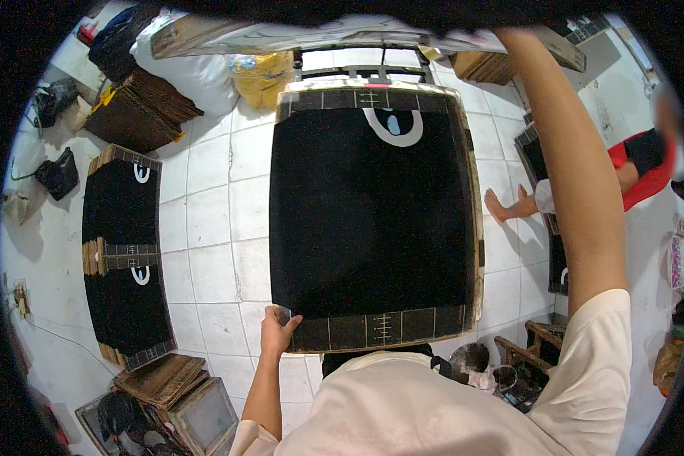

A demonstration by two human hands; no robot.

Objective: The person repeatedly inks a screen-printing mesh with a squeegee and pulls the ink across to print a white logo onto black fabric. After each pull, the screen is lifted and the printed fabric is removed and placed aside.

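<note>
In front of me lies a large black printed panel [365, 220] on a board, with a white and light-blue eye shape near its far end and dark bands with white line marks across both ends. My left hand [279, 328] grips the panel's near left corner, thumb on top and fingers at the edge. My right arm reaches far forward along the right side, to the raised frame [342, 42] at the top of the view. Past the wrist, that hand is lost at the dark upper rim.
Left, two similar black panels [121, 201] lie in a row. Brown boards [140, 110] and white and yellow bags stand far left; boxes [201, 414] sit near left. A person in red [646, 171] sits at right, a bare foot [501, 204] near my panel. White tiles [209, 213] cover the floor.
</note>
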